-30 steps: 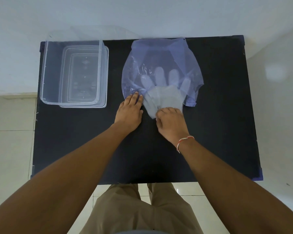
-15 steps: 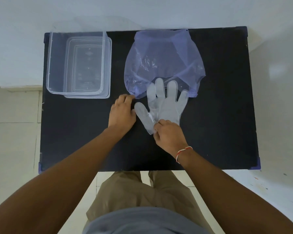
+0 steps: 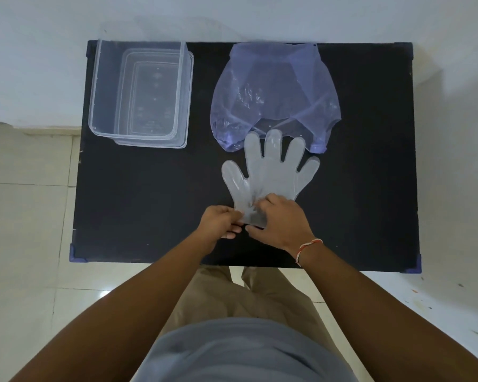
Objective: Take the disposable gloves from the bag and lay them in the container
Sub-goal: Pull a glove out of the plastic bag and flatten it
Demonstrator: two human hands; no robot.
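A stack of clear disposable gloves point(image 3: 271, 172) lies flat on the black table point(image 3: 149, 205), fingers pointing away from me, fingertips just touching the mouth of the bluish plastic bag point(image 3: 273, 92). My left hand point(image 3: 221, 223) pinches the cuff edge of the gloves from the left. My right hand point(image 3: 280, 221) presses and grips the same cuff from the right. The clear rectangular container point(image 3: 100, 86) stands at the far left of the table, nothing visible inside it.
The bag lies flattened at the far middle of the table, close to the wall. A white wall runs behind the table. Pale floor tiles surround it. My legs are at the near table edge.
The gloves have slid fully out of the bag toward me. My left hand left the bag's edge and came to the glove cuff beside my right hand.
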